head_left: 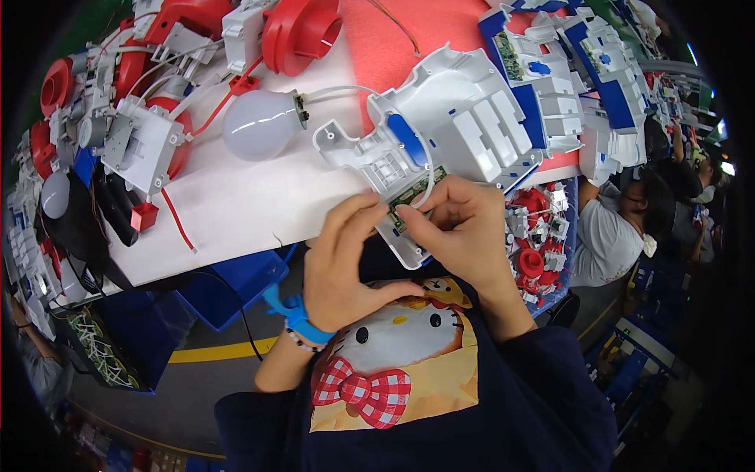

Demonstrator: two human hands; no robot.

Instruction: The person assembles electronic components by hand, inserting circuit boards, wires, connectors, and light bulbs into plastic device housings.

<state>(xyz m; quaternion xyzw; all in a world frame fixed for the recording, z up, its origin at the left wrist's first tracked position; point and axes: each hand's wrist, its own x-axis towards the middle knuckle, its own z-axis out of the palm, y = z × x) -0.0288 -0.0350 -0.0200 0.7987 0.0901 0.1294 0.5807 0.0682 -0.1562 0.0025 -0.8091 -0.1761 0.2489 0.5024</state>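
White tabletop point(236, 212), crowded workroom

A white housing point(448, 130) overhangs its near edge; the right hand point(464, 232) pinches a white cable point(431, 169), the left hand point(338, 263), spread, touches the housing. Blue bin point(236, 291) below, co-worker point(609, 244) rightward.

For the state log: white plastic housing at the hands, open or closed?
Open. The white molded-plastic housing shows its inner ribs and compartments uncovered, with a green rectangular circuit board exposed beside the right hand.

Two hands point(338, 271) are at one white plastic housing point(448, 102) with one green circuit board point(405, 194). One blue wristband point(305, 322) shows; overlapping blue-and-white housings point(562, 114) number perhaps three.
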